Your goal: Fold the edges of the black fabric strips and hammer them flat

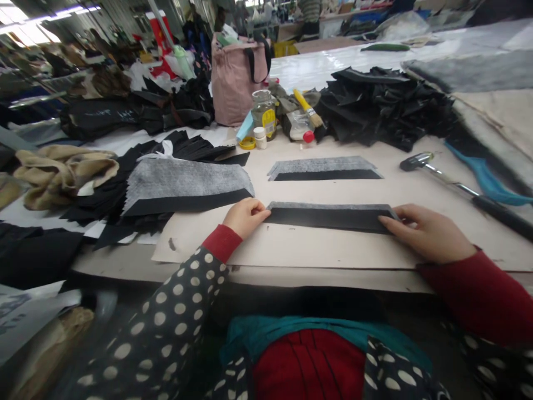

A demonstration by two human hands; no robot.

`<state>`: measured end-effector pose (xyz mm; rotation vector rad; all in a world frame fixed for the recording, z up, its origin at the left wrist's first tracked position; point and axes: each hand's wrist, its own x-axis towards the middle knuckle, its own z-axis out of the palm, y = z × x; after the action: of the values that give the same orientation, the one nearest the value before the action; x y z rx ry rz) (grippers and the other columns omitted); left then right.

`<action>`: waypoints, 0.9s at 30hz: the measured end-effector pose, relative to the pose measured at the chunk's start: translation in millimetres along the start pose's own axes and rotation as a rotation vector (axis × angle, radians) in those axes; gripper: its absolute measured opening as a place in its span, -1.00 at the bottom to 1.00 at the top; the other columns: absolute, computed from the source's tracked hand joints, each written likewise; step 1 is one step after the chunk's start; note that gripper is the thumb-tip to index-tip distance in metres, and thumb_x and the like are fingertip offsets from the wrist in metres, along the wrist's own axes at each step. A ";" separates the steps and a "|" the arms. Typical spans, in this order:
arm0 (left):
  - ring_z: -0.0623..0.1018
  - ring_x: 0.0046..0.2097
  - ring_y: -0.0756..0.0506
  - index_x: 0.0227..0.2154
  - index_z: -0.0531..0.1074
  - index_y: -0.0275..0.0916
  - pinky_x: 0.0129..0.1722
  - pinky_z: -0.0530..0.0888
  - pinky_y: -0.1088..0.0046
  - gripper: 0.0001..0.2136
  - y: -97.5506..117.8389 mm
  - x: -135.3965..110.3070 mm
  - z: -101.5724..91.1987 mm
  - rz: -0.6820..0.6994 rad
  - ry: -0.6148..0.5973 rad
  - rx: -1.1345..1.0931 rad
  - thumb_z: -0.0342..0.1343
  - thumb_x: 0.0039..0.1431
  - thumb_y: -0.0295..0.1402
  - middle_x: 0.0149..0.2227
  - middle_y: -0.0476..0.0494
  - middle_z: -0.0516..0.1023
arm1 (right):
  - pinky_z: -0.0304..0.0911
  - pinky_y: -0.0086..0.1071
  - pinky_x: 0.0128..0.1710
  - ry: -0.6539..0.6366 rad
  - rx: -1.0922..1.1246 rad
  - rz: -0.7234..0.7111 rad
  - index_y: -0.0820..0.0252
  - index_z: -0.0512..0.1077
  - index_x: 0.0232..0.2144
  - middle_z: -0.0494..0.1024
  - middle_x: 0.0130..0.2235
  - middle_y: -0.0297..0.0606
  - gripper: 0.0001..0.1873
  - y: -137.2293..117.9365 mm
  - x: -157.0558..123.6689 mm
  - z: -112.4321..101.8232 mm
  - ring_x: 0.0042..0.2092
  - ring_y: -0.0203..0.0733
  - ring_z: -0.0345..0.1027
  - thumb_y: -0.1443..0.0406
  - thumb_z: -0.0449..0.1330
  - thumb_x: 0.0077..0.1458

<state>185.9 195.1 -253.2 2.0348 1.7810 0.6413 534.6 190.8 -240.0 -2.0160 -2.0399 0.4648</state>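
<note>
A long black fabric strip with a grey upper edge (328, 217) lies across the pale board in front of me. My left hand (246, 215) pinches its left end between thumb and fingers. At the other end, my right hand (428, 230) grips the right corner, thumb on top. Just beyond lies a similar grey-and-black strip (325, 168), flat on the board. Up and left of my left hand rests a stack of grey fabric pieces with black edges (189, 180).
A hammer (425, 161) lies at the right. Behind stand a glass jar (264, 114), a white bottle (260, 138), a yellow-handled brush (307, 105) and a pink bag (235, 80). Black pieces are heaped at the back right (383, 105) and left (100, 191).
</note>
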 end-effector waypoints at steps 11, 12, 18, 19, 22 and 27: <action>0.30 -0.38 0.01 -0.44 0.33 -0.28 -0.34 0.30 0.48 -0.93 1.7 -0.8 3.5 0.176 0.077 0.051 0.07 -0.02 -0.40 -0.38 -0.03 0.24 | 0.06 -0.41 -0.49 0.149 -0.019 -0.176 0.18 0.36 -0.54 0.39 -0.46 -0.30 -0.73 5.9 2.0 8.7 -0.48 -0.28 0.20 0.11 0.06 -0.05; 0.31 -0.36 0.01 -0.42 0.34 -0.28 -0.31 0.32 0.47 -0.93 1.2 0.2 3.6 0.197 0.065 0.028 0.06 -0.01 -0.40 -0.36 -0.04 0.24 | 0.06 -0.41 -0.48 0.150 -0.021 -0.193 0.18 0.35 -0.55 0.38 -0.46 -0.30 -0.74 6.4 1.6 8.7 -0.48 -0.28 0.19 0.12 0.06 -0.05; 0.33 -0.29 -0.01 -0.39 0.37 -0.23 -0.28 0.37 0.47 -0.90 -1.5 5.4 5.5 0.216 -0.013 -0.059 0.01 0.01 -0.38 -0.26 -0.06 0.21 | 0.07 -0.40 -0.45 0.167 -0.020 -0.272 0.18 0.32 -0.55 0.36 -0.45 -0.28 -0.79 7.6 0.1 10.2 -0.44 -0.27 0.20 0.17 0.05 -0.02; 0.33 -0.28 -0.01 -0.40 0.37 -0.23 -0.27 0.37 0.47 -0.91 -1.4 5.6 5.8 0.222 -0.011 -0.059 0.01 0.02 -0.38 -0.26 -0.06 0.21 | 0.08 -0.40 -0.44 0.167 -0.017 -0.278 0.18 0.32 -0.55 0.36 -0.45 -0.28 -0.79 7.6 0.2 10.4 -0.44 -0.27 0.20 0.18 0.05 -0.02; 0.33 -0.25 -0.03 -0.44 0.37 -0.24 -0.23 0.37 0.44 -0.92 -0.6 5.6 6.1 0.252 0.002 -0.040 -0.01 0.02 -0.40 -0.25 -0.08 0.22 | 0.08 -0.40 -0.44 0.171 -0.025 -0.291 0.19 0.31 -0.55 0.36 -0.44 -0.28 -0.81 7.3 0.1 10.6 -0.44 -0.27 0.21 0.20 0.06 -0.02; 0.32 -0.17 -0.07 -0.49 0.41 -0.25 -0.12 0.32 0.37 -0.87 -1.3 6.4 5.5 0.329 -0.004 -0.006 -0.04 0.02 -0.45 -0.25 -0.10 0.22 | 0.09 -0.40 -0.42 0.192 -0.069 -0.319 0.18 0.25 -0.60 0.34 -0.46 -0.29 -0.80 6.5 -0.5 10.2 -0.44 -0.27 0.20 0.22 0.06 -0.02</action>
<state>188.5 201.7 -257.8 2.3450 1.4500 0.7320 536.7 189.7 -251.9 -1.6505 -2.2233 0.1341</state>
